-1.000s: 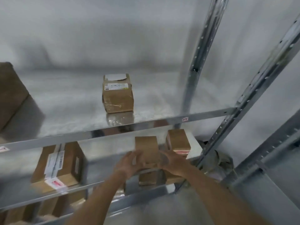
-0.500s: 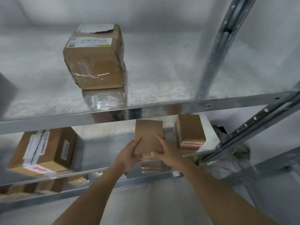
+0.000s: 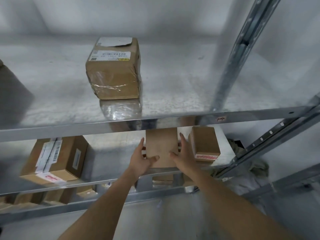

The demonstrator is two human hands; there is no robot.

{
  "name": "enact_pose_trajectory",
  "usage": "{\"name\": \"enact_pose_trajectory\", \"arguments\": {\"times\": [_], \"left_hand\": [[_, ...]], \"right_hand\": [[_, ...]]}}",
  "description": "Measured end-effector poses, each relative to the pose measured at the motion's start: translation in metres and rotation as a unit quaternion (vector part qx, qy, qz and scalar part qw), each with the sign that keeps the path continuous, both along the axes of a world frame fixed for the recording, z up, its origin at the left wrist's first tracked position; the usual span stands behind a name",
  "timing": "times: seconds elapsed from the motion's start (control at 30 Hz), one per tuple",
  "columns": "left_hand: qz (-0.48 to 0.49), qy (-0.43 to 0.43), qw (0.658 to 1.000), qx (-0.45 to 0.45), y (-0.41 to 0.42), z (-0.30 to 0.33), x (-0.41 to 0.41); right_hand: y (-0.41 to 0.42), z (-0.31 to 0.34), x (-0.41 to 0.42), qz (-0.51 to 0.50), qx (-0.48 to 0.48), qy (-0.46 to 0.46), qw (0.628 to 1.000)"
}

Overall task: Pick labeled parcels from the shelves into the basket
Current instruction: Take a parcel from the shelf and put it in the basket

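Galvanised steel shelving (image 3: 173, 118) against a pale wall, with perforated uprights (image 3: 232, 54) slanting on the right. On the top shelf, a taped cardboard parcel (image 3: 114, 70) with a barcode label and a torn white sticker on its upper face, standing alone near the middle. On the middle shelf (image 3: 112, 153), a plain brown parcel (image 3: 161, 144) held between both hands at the shelf's front edge. Left hand (image 3: 140, 161) with its grip clasping the parcel's left side, thumb curled over the lower front, fingers along the edge. Right hand (image 3: 184, 156) with its grip clasping the right side, thumb on the front face. Just beside it to the right, a small box (image 3: 204, 141) with a red-printed strip. Well apart to the left, a larger labelled carton (image 3: 57, 158), tilted. More brown boxes (image 3: 52, 196) below, blurred.
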State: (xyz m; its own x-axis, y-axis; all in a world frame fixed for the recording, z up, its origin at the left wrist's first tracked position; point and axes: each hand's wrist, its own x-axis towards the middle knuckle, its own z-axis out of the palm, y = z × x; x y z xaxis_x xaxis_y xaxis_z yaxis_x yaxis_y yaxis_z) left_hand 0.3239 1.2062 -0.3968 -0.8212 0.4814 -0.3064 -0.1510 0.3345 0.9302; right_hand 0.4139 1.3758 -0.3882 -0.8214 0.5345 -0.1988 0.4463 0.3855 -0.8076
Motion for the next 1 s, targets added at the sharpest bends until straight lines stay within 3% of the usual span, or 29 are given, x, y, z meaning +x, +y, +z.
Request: {"name": "enact_pose_trajectory", "arguments": {"times": [0.13,0.4,0.63,0.8,0.9,1.0], "left_hand": [[0.008,0.016,1.000,-0.005,-0.003,0.008,0.005],[0.072,-0.012,0.997,0.023,-0.019,0.032,0.020],[0.097,-0.001,0.995,0.021,-0.040,0.037,0.025],[0.039,0.021,0.999,0.020,-0.055,0.043,0.025],[0.010,0.049,0.999,0.006,-0.060,0.042,0.024],[0.027,0.020,0.999,0.040,-0.060,0.039,0.025]], "right_hand": [[-0.001,0.006,0.002,0.000,0.005,-0.009,1.000],[-0.012,0.030,0.012,-0.023,-0.115,0.071,0.991],[-0.022,0.043,0.013,-0.059,-0.058,0.041,0.996],[-0.026,0.042,0.024,0.021,-0.136,0.041,0.990],[-0.026,0.031,0.024,0.051,-0.094,0.025,0.994],[-0.030,0.025,0.027,0.046,-0.070,0.025,0.996]]}}
